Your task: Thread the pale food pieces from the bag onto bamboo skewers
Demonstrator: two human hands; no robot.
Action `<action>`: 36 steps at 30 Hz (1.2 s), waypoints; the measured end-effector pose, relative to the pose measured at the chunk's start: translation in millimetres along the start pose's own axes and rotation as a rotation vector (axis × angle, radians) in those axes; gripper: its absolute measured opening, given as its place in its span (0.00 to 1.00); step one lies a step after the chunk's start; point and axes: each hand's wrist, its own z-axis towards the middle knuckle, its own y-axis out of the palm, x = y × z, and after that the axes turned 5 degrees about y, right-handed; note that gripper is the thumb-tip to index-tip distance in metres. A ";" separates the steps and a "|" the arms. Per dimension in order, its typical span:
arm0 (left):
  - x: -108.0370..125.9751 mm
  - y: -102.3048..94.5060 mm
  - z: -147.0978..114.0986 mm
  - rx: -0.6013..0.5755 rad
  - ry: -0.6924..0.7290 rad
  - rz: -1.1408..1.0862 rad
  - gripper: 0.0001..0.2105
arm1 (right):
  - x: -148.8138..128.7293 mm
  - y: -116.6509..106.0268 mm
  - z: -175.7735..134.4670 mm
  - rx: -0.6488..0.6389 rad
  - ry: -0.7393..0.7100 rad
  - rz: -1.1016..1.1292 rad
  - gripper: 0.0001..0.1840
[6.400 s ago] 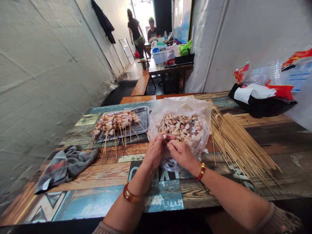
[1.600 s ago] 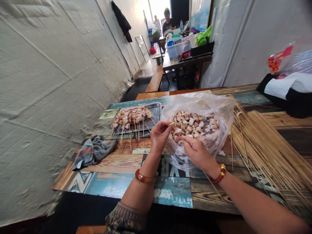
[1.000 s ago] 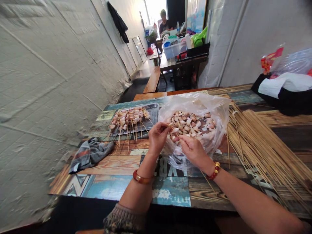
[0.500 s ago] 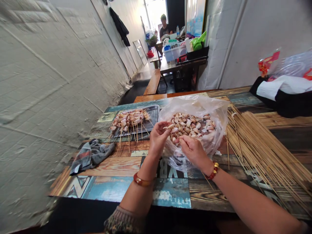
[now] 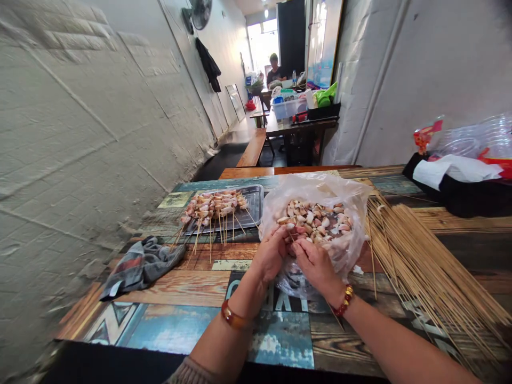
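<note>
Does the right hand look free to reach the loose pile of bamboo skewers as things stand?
Probably yes. The right hand is pinching a skewer at the bag's edge, and the skewer pile lies uncovered on the table just to its right, with nothing in between.

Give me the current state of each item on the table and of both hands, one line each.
left hand: closed on a meat piece at the bag's near edge
right hand: pinching a skewer
plastic bag: open, holding loose meat pieces
metal tray: flat, loaded with filled skewers
bare skewers: loose pile right of the bag
grey cloth: crumpled, left of the hands
table: bears everything above
</note>
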 end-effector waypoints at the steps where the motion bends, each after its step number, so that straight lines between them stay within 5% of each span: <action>1: -0.6 0.7 -0.2 -0.008 -0.004 -0.019 0.14 | -1.2 -0.5 0.2 -0.001 -0.001 -0.021 0.17; 15: -5.0 1.3 0.6 0.057 0.006 -0.104 0.08 | -4.7 0.8 -3.4 -0.033 -0.095 -0.116 0.17; 31: -23.2 17.7 -10.6 0.069 0.116 0.088 0.07 | -6.7 0.7 -4.3 0.085 -0.022 0.015 0.14; 36: -9.7 10.1 -6.7 0.033 0.039 -0.078 0.18 | -7.3 -1.5 -4.1 0.050 0.003 0.038 0.15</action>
